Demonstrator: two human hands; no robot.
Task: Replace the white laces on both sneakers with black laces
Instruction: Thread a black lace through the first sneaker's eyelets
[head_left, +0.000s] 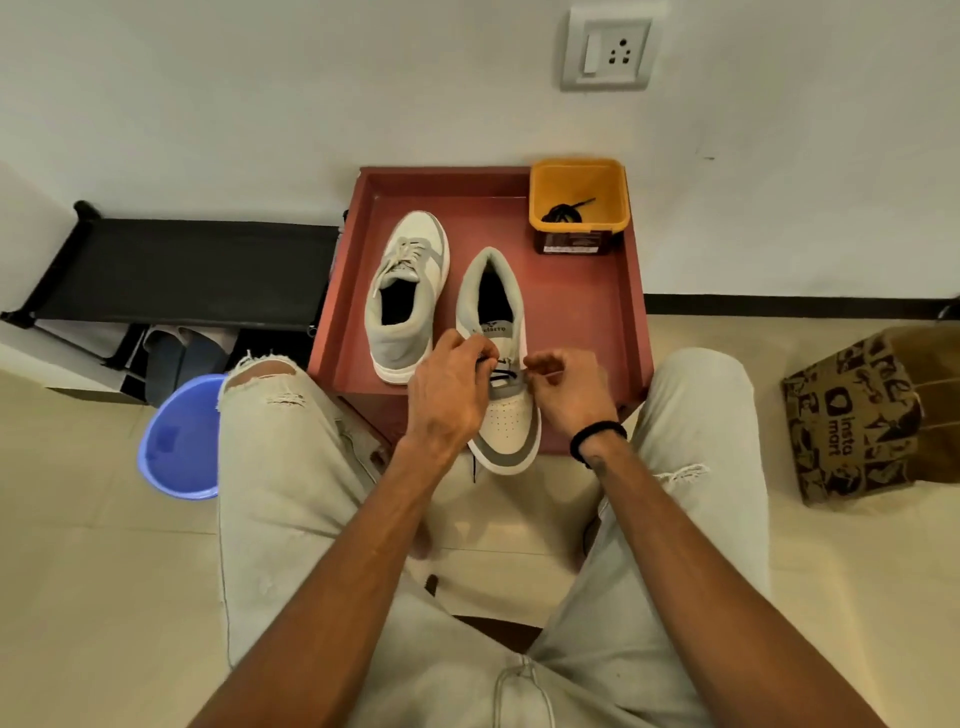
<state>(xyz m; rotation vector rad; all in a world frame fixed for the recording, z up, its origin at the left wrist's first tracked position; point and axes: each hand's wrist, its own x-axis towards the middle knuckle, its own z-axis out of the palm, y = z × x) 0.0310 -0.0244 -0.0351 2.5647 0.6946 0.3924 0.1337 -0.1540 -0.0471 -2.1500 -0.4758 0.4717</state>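
Note:
Two grey-and-white sneakers lie on a red tray table (587, 317). The left sneaker (408, 291) points away from me and carries white laces. The near sneaker (501, 374) points toward me, its toe over the table's front edge, with a black lace (503, 375) crossing its lower eyelets. My left hand (449, 395) pinches that lace at the shoe's left side. My right hand (569, 387) pinches it at the right side. One black lace end hangs below the toe. A second black lace (566, 210) is coiled inside the yellow tub (579, 208).
The yellow tub stands at the tray's back right corner. A black shoe rack (182, 270) sits left of the table, a blue plastic tub (179, 441) on the floor beside my left knee, a printed paper bag (862, 415) at the right. My knees flank the table.

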